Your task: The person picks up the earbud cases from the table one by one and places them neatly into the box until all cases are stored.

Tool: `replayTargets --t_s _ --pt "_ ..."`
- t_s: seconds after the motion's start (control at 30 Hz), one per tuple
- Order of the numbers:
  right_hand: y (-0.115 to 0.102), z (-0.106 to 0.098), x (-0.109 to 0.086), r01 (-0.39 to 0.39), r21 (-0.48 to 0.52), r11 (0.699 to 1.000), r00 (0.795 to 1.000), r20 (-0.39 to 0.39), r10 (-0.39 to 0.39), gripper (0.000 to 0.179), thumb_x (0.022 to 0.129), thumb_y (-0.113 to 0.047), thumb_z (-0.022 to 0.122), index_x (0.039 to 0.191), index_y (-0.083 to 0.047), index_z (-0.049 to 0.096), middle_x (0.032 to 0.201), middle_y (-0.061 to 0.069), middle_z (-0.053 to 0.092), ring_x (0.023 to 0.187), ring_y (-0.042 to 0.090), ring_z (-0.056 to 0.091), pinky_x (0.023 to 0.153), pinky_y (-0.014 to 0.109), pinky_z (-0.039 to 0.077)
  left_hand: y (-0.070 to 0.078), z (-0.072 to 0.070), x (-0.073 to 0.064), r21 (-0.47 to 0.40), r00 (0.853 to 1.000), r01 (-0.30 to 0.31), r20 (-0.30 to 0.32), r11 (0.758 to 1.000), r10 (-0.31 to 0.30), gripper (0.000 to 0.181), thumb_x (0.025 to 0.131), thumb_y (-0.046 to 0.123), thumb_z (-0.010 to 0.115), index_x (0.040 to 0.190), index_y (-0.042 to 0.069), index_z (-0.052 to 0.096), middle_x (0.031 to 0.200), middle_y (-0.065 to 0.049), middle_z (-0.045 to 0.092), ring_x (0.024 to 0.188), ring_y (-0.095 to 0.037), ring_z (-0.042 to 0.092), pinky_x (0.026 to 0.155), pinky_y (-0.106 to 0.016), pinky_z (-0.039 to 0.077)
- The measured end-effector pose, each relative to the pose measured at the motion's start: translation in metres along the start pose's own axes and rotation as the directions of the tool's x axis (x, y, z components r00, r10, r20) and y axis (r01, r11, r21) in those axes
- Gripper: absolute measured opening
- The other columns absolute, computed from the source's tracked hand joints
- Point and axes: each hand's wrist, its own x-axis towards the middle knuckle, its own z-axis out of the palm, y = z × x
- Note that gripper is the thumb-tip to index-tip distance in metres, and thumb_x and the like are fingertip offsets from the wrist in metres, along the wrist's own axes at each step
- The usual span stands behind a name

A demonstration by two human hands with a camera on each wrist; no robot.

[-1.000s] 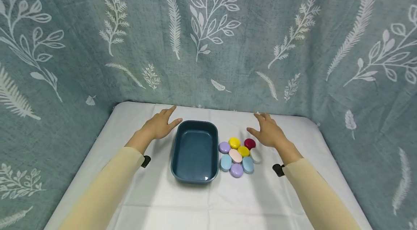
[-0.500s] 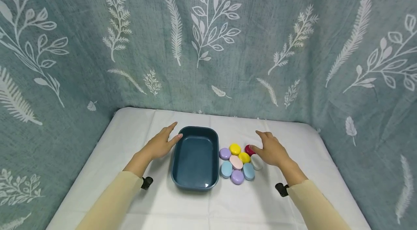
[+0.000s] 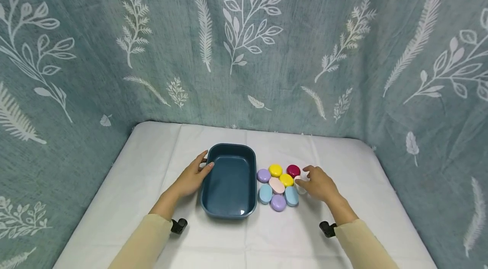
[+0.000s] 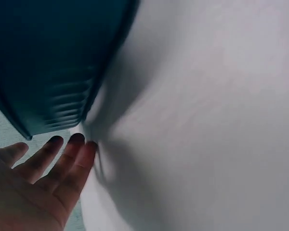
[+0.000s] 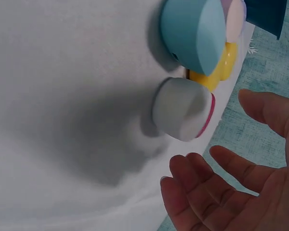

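Note:
A dark blue rectangular tub [image 3: 228, 184] stands in the middle of the white-covered table in the head view. My left hand [image 3: 190, 179] is at its left side, thumb over the rim and fingers along the outside. Its fingers are nearly straight beside the wall in the left wrist view. Over on the right, my right hand [image 3: 319, 184] reaches down around a small rounded white piece [image 5: 178, 108], which its thumb partly hides in the head view. In the right wrist view, thumb and fingers are spread apart with a gap to the white piece.
Several smooth rounded pieces cluster against the tub's right side: dark red [image 3: 293, 170], yellow [image 3: 275, 170], light purple [image 3: 278, 203], pale pink [image 3: 276, 185] and light blue [image 3: 291, 196]. A leaf-patterned grey-green curtain [image 3: 244, 91] surrounds the table's back and sides.
My left hand has come in from the left to the tub's rim. My right hand has moved down and toward the front, from behind the pieces to the white one.

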Motion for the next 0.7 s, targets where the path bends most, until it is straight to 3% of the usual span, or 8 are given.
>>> replayTargets --t_s 0.23,0.43,0.7 --pt "0.004 0.012 0.005 -0.044 0.018 0.999 0.999 0.003 0.044 0.058 0.087 -0.041 0.067 0.127 -0.001 0.055 0.109 0.017 0.064 0.094 0.029 0.06 0.082 0.047 0.05 -0.007 0.009 -0.002 -0.113 0.999 0.041 -0.018 0.993 -0.044 0.063 0.099 0.057 0.04 0.154 0.036 0.018 0.152 -0.009 0.039 0.134 -0.03 0.048 0.108 -0.055 0.039" --pt "0.007 0.023 0.009 -0.065 0.023 0.998 0.998 -0.004 0.065 0.06 0.086 -0.043 0.067 0.125 0.002 0.056 0.107 0.019 0.063 0.092 0.031 0.059 0.082 0.048 0.05 -0.014 0.015 -0.005 -0.213 1.0 0.008 0.014 0.977 -0.005 0.056 0.103 0.048 0.038 0.154 0.033 0.019 0.156 -0.007 0.033 0.142 -0.032 0.036 0.115 -0.057 0.026" --pt "0.008 0.03 0.007 -0.103 0.052 0.993 0.994 -0.019 0.104 0.059 0.087 -0.042 0.066 0.124 0.003 0.057 0.11 0.02 0.063 0.094 0.032 0.059 0.083 0.05 0.05 -0.021 0.019 -0.01 -0.237 0.999 0.02 0.042 0.971 -0.01 0.056 0.102 0.054 0.032 0.153 0.039 0.016 0.162 0.003 0.019 0.15 -0.026 0.015 0.12 -0.056 0.013"
